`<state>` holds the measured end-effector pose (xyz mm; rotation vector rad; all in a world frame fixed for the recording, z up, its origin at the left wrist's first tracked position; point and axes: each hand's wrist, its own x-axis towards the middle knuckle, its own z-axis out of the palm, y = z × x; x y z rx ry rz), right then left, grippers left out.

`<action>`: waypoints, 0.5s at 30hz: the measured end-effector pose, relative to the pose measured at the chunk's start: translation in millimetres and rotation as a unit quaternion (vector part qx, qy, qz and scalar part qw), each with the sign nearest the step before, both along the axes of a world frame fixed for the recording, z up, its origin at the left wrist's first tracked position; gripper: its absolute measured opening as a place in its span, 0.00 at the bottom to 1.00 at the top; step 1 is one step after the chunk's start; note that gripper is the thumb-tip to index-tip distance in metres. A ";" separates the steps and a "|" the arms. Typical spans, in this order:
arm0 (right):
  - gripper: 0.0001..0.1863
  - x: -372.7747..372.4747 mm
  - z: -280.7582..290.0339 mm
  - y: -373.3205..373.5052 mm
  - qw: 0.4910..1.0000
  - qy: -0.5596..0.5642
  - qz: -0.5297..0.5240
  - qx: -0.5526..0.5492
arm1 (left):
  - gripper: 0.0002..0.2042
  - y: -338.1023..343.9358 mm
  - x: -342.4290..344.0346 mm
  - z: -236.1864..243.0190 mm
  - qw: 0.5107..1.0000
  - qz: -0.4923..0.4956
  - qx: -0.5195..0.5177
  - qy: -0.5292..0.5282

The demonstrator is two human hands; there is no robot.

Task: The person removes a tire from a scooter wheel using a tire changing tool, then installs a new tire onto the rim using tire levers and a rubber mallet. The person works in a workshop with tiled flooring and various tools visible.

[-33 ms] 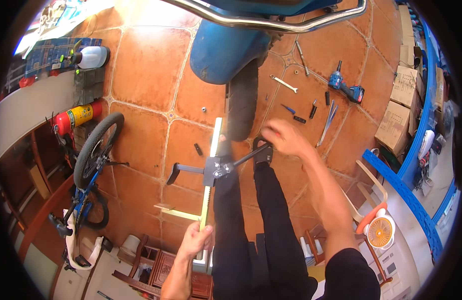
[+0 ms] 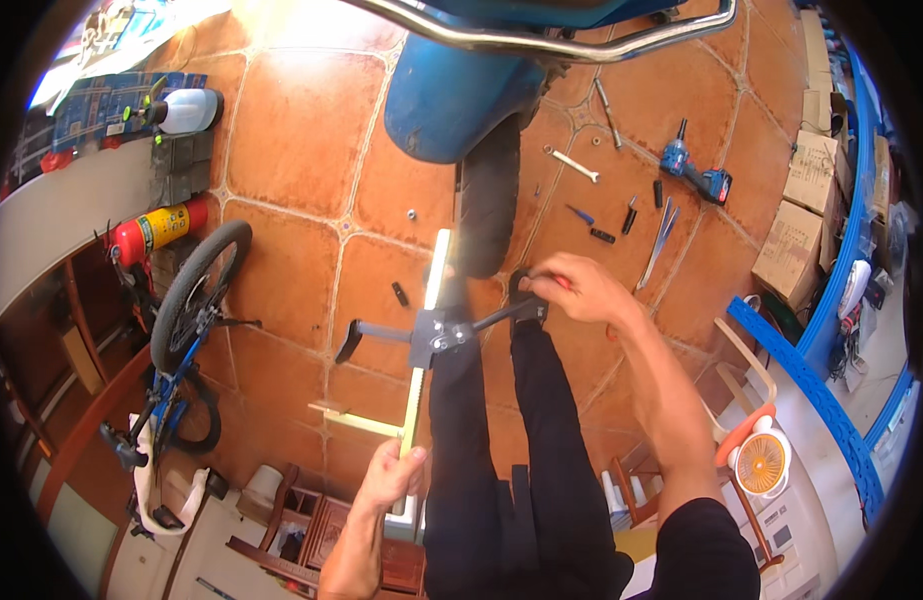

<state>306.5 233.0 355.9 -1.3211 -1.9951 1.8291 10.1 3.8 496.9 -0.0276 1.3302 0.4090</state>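
My left hand (image 2: 391, 474) is closed around the lower part of a long yellow-green toothed bar (image 2: 418, 395), beside my left leg. A flat yellow-green arm juts left from the bar just above that hand. Midway up sits a black clamp block (image 2: 439, 338) with bolts, and a black padded arm (image 2: 356, 338) reaches left from it. From its right side a black crank handle (image 2: 496, 318) runs up to my right hand (image 2: 584, 288), whose curled fingers grip its end; something red shows there. Beyond the bar's top stands a black tyre (image 2: 486, 205) under a blue mudguard (image 2: 451, 100).
On the tiles right of the tyre lie a wrench (image 2: 573, 164), a blue cordless impact driver (image 2: 694, 168), a blue screwdriver (image 2: 580, 214), cable ties (image 2: 658, 243) and black sockets. At left stand a bicycle (image 2: 199, 297) and a red extinguisher (image 2: 161, 232); cartons (image 2: 789, 243) line the right.
My right hand has come slightly down and to the right with the crank handle's end. The left hand keeps its hold on the bar. The whole view has shifted a little.
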 end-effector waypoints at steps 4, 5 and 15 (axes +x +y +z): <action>0.15 18.6 70.5 -33.3 0.975 -0.065 0.167 -0.130 | 0.14 3.1 -18.2 4.6 0.998 -0.060 -0.013 -0.015; 0.14 19.1 80.0 -47.5 0.977 -0.061 0.139 -0.148 | 0.14 2.4 -22.5 5.0 0.996 -0.087 -0.007 -0.010; 0.07 19.6 121.6 -167.4 0.928 0.004 -0.131 -0.349 | 0.16 40.7 -22.9 7.7 0.950 -0.312 0.025 -0.017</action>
